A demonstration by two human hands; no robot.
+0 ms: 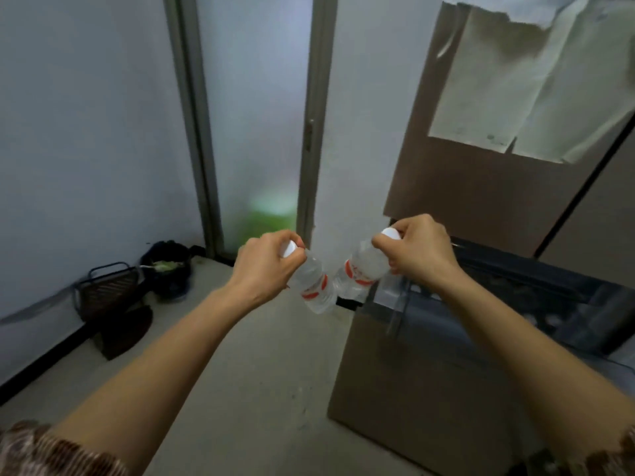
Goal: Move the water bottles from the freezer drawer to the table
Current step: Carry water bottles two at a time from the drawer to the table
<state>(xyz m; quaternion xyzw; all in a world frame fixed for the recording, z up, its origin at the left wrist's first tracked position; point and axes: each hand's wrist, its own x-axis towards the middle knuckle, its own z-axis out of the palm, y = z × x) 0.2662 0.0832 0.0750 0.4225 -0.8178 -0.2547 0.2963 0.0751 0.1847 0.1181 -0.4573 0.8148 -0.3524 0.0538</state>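
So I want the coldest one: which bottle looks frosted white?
The right-hand bottle: its upper body is cloudy white, while the left-hand bottle looks clear.

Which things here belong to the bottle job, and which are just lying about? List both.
Job: left hand, gripping the left water bottle by its cap end; right hand, gripping the right water bottle; open freezer drawer.
Lying about: black pot on the floor; wire basket beside it; paper sheets on the fridge door.
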